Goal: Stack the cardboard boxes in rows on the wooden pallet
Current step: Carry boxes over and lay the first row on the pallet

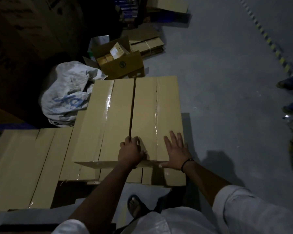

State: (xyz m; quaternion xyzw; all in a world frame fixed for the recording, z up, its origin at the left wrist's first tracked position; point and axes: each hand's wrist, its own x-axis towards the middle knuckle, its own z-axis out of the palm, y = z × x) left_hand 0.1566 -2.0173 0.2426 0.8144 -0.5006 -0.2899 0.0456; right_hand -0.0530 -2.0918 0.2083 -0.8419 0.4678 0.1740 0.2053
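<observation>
Two long taped cardboard boxes lie side by side on top of the stack, the left top box and the right top box, with a narrow gap between them. Under them sits a lower row of boxes spreading to the left. My left hand rests at the near end of the gap, fingers curled on the right box's corner. My right hand lies flat with spread fingers on the right top box near its front right corner. The wooden pallet is hidden in the dark under the boxes.
A white printed sack lies behind the stack at the left. An open carton with small packs and flattened cardboard sit on the grey floor beyond. Another person's shoes stand at the right edge. My sandalled foot is below.
</observation>
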